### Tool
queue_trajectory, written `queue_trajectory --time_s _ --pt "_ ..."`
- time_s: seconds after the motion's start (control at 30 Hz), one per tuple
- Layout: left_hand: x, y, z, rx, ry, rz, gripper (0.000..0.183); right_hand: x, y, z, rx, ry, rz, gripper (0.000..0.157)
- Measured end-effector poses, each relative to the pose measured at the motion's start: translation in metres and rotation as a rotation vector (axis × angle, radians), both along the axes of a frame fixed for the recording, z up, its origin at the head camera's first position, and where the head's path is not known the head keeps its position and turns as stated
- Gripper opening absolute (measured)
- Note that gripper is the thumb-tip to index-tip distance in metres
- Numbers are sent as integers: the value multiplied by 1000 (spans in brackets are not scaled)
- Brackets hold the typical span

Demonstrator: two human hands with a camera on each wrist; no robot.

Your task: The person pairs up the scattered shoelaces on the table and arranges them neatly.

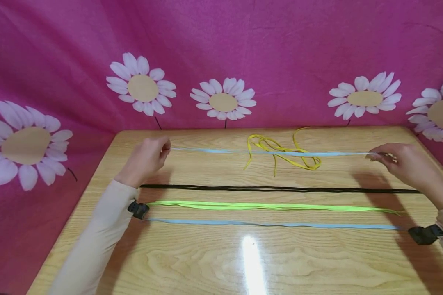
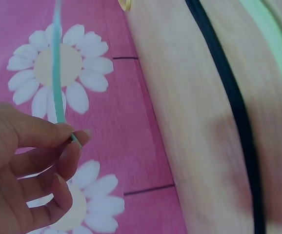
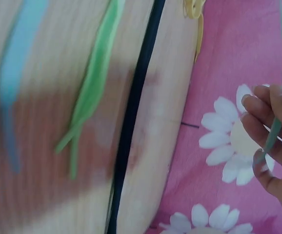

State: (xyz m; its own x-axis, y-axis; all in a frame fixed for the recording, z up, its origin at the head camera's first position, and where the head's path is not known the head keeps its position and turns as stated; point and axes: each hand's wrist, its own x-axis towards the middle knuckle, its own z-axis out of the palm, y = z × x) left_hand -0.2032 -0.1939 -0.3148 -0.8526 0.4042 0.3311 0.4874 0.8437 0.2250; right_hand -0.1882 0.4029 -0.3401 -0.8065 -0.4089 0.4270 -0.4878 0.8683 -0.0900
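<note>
A light blue shoelace (image 1: 218,151) is stretched between the two hands above the back of the table. My left hand (image 1: 147,159) pinches one end between thumb and fingertips, as the left wrist view shows close up. At the other end, my right hand (image 1: 406,162) pinches the lace, and a short tail (image 3: 272,136) crosses its fingers. Behind and below the taut lace lies a tangled yellow shoelace (image 1: 262,141). Nearer the front, a black lace (image 1: 258,188), a bright green lace (image 1: 240,205) and another light blue lace (image 1: 258,224) lie straight, side by side.
The wooden table (image 1: 192,254) carries the laces, with a bright light reflection near its front. A pink cloth (image 1: 273,49) with daisies hangs behind and around it. Small black wrist cameras (image 1: 138,210) are strapped at both sleeves.
</note>
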Motion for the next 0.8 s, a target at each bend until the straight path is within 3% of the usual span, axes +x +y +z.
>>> queue_trajectory --time_s 0.17,0.33,0.4,0.57,0.7,0.8 --pt "17 -18 -2 -26 -16 42 12 19 15 -2 45 -56 -57 23" --pt "34 -32 -4 -45 -41 50 11 39 25 -13 -7 -43 -78 6" --pt "42 -37 -7 -37 -43 48 11 46 27 -18 -29 -33 -86 10" --pt "65 -47 -17 -21 -86 4 10 60 33 -29 -45 -31 -89 12" --pt "84 -48 -23 20 -205 -75 14 75 37 -38 -110 -73 -41 9" --pt "92 -48 -27 37 -272 -113 17 88 40 -47 -145 -139 -55 10"
